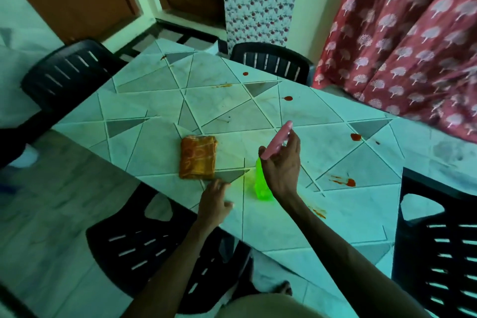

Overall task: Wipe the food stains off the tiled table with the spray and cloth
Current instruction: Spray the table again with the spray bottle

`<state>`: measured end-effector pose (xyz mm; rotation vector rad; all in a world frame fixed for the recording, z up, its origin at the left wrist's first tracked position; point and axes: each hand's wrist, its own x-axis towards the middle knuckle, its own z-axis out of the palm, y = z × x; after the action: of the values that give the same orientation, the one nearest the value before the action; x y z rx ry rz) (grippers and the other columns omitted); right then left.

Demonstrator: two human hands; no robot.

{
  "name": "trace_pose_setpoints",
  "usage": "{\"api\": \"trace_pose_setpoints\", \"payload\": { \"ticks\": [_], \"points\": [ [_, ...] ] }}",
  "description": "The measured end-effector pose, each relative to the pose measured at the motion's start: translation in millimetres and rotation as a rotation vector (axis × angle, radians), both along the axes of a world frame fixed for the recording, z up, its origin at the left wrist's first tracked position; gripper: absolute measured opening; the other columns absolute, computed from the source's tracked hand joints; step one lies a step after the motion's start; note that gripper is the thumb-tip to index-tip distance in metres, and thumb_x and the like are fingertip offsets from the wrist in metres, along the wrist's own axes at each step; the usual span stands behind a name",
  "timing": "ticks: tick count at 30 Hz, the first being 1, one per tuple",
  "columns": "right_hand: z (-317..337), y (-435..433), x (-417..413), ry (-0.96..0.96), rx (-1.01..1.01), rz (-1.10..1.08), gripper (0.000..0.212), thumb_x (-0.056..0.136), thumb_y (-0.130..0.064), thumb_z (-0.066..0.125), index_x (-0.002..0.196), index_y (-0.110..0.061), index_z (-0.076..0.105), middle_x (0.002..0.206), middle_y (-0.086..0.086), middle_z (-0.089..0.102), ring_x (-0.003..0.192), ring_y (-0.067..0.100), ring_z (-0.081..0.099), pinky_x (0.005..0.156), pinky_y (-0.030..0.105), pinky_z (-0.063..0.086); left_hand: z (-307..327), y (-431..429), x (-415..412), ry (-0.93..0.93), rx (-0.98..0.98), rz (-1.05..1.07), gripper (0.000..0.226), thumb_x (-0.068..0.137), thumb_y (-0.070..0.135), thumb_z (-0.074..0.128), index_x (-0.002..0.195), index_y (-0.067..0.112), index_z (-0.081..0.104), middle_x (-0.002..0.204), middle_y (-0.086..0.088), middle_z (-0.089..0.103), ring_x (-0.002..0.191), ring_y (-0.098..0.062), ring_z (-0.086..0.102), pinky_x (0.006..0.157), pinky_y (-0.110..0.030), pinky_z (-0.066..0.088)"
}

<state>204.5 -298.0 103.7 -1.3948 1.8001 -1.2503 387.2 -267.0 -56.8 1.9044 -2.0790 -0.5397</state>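
Note:
The tiled table (160,142) carries red and orange food stains, among them blobs at the far side (287,98), at the right (355,137) and a smear (346,182) near my right forearm. A folded orange cloth (197,157) lies flat in the middle. A bright green spray bottle (261,184) stands just right of it, partly hidden by my right wrist. My right hand (282,162) is raised over the bottle and pinches a flat pink object (277,139). My left hand (215,199), blurred, hovers with loose fingers just below the cloth's near corner, holding nothing.
Black plastic chairs stand around the table: far left (69,72), far side (271,62), right (438,240) and one tucked under the near edge (144,245). A red patterned curtain (402,41) hangs at the right. Brown doors are at the back.

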Motion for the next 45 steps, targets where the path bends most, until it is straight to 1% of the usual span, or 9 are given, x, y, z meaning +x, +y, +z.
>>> {"api": "trace_pose_setpoints", "payload": {
  "ticks": [6, 15, 21, 27, 30, 36, 39, 42, 45],
  "points": [
    [-7, -14, -7, -0.060, 0.030, 0.149, 0.073, 0.076, -0.048, 0.057, 0.142, -0.028, 0.032, 0.118, 0.011, 0.067, 0.088, 0.024, 0.066, 0.073, 0.030, 0.047, 8, -10, 2, -0.127, -0.134, 0.235, 0.059, 0.071, 0.027, 0.082, 0.122, 0.014, 0.057, 0.125, -0.013, 0.056, 0.113, -0.033, 0.053, 0.086, -0.044, 0.050],
    [-13, -50, 2, 0.124, -0.064, 0.248, 0.067, 0.093, -0.054, 0.051, 0.144, -0.013, 0.038, 0.138, 0.007, 0.056, 0.094, 0.029, 0.067, 0.080, 0.034, 0.053, 19, -72, 50, 0.082, -0.001, 0.917, 0.046, 0.091, 0.030, 0.057, 0.125, -0.001, 0.053, 0.126, -0.027, 0.051, 0.114, -0.041, 0.049, 0.091, -0.049, 0.043],
    [-13, -85, 26, 0.120, -0.120, 0.354, 0.056, 0.094, -0.052, 0.051, 0.137, -0.018, 0.041, 0.126, 0.001, 0.058, 0.090, 0.031, 0.069, 0.078, 0.049, 0.057, 11, -126, 93, -0.095, 0.291, 0.782, 0.056, 0.089, 0.051, 0.055, 0.116, 0.002, 0.060, 0.120, -0.021, 0.058, 0.112, -0.038, 0.051, 0.092, -0.042, 0.042],
    [-10, -125, 42, 0.083, -0.155, 0.336, 0.052, 0.093, -0.049, 0.053, 0.134, -0.018, 0.043, 0.128, -0.004, 0.057, 0.096, 0.033, 0.069, 0.081, 0.053, 0.057, 17, -154, 98, 0.254, 0.063, 0.799, 0.034, 0.096, 0.030, 0.054, 0.115, 0.002, 0.048, 0.108, -0.021, 0.064, 0.098, -0.037, 0.064, 0.080, -0.043, 0.047],
    [-12, -136, 47, 0.099, -0.171, 0.342, 0.048, 0.093, -0.046, 0.053, 0.132, -0.020, 0.044, 0.126, -0.005, 0.057, 0.095, 0.033, 0.069, 0.080, 0.053, 0.057, 21, -170, 111, 0.243, -0.034, 0.823, 0.031, 0.097, 0.027, 0.055, 0.115, 0.002, 0.049, 0.109, -0.022, 0.065, 0.099, -0.038, 0.064, 0.080, -0.043, 0.047],
    [-11, -135, 45, 0.058, -0.166, 0.331, 0.048, 0.094, -0.046, 0.054, 0.133, -0.021, 0.045, 0.128, -0.010, 0.056, 0.094, 0.031, 0.070, 0.080, 0.052, 0.057, 16, -184, 126, 0.040, 0.103, 0.839, 0.039, 0.089, 0.028, 0.061, 0.120, 0.004, 0.053, 0.120, -0.023, 0.057, 0.111, -0.040, 0.053, 0.089, -0.046, 0.043],
    [-3, -129, 35, 0.012, -0.181, 0.300, 0.046, 0.096, -0.035, 0.056, 0.135, -0.013, 0.045, 0.124, -0.006, 0.059, 0.079, 0.021, 0.073, 0.072, 0.041, 0.059, 20, -179, 110, 0.049, -0.064, 0.874, 0.055, 0.080, 0.019, 0.065, 0.130, 0.008, 0.047, 0.128, -0.022, 0.049, 0.116, -0.039, 0.046, 0.092, -0.049, 0.041],
    [9, -118, 17, -0.067, -0.185, 0.218, 0.043, 0.096, -0.027, 0.058, 0.137, -0.017, 0.047, 0.123, -0.004, 0.060, 0.071, 0.014, 0.073, 0.066, 0.025, 0.056, 18, -171, 74, 0.107, -0.250, 0.661, 0.058, 0.081, 0.020, 0.069, 0.134, 0.014, 0.046, 0.131, -0.016, 0.049, 0.118, -0.033, 0.045, 0.098, -0.050, 0.041],
    [22, -101, -9, -0.136, -0.197, 0.141, 0.043, 0.100, -0.023, 0.059, 0.138, -0.034, 0.044, 0.126, -0.005, 0.058, 0.069, 0.013, 0.072, 0.065, 0.023, 0.054, 7, -160, 25, 0.125, -0.248, 0.186, 0.041, 0.083, 0.017, 0.069, 0.122, 0.011, 0.057, 0.126, -0.014, 0.057, 0.116, -0.031, 0.052, 0.094, -0.049, 0.049]
  ]
}}
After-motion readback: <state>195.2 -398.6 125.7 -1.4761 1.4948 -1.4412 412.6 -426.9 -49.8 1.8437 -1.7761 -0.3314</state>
